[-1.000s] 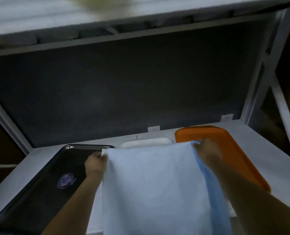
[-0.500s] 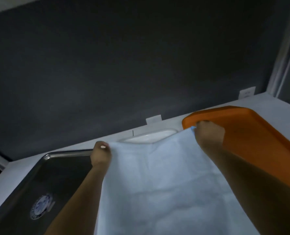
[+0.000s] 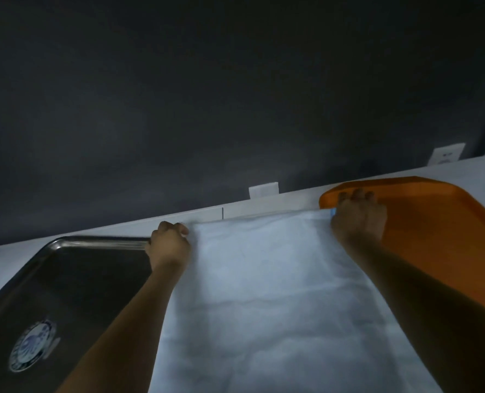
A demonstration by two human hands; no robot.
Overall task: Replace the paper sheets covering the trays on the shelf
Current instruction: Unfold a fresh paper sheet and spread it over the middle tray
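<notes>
Both hands are up at the back edge of the shelf (image 3: 6, 259). The left hand (image 3: 169, 242) clenches the far left corner of the paper sheet (image 3: 264, 293). The right hand (image 3: 359, 219) looks to pinch the far right corner, fingers spilling onto the rim of the orange tray (image 3: 434, 222), though in this gloom I can't swear to that grip. The sheet lies spread between the two trays, its far edge close along the shelf's back edge.

To do this well, draw both corners level and taut, square the far edge to the back edge, lower it flat, then smooth toward the front so no crease gets trapped.

As for containers, the steel tray (image 3: 74, 279) at the left end holds only a round sticker (image 3: 33, 347). The orange tray at the right end shows bare, and whatever sits under the sheet is hidden.
</notes>
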